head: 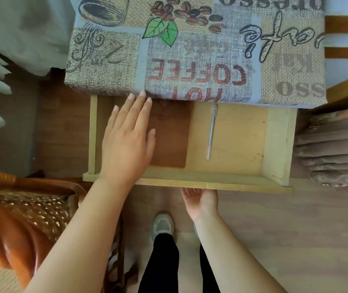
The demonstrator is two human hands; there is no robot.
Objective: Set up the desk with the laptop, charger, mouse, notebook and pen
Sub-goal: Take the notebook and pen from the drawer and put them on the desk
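From above, the drawer point(190, 178) stands pulled out from under the desk point(190, 60). The left hand point(126, 140), grip apart and fingers straight, lies flat on the brown notebook point(168, 134). The pen point(212, 132) lies just beside it. The right hand point(200, 199) reaches under the drawer's front; its grip I cannot tell.

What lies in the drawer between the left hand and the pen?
In the head view, the brown notebook lies between the left hand and the pen, then a strip of bare drawer floor.
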